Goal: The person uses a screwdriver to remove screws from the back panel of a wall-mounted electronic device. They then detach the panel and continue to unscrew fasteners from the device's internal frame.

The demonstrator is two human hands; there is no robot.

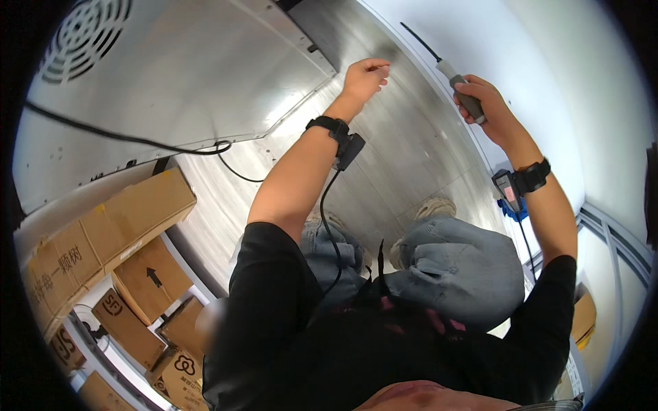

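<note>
My right hand [490, 109] is wrapped round the grey handle of a screwdriver [469, 103]. Its thin dark shaft points up and to the left, over a white panel [510, 72]. Off to the left, my left hand [367, 79] hangs above the floor with its fingers curled together. Whatever it may hold between the fingertips is hidden or too small to name. The corner of a large metal cabinet [226, 75] stands just left of that hand, apart from it.
A black cable [130, 137] runs across the metal cabinet and loops down towards the floor [411, 144]. Several cardboard boxes [151, 274] are piled at the lower left. Metal rails [613, 253] stand at the right. Both wrists carry strapped devices with cables.
</note>
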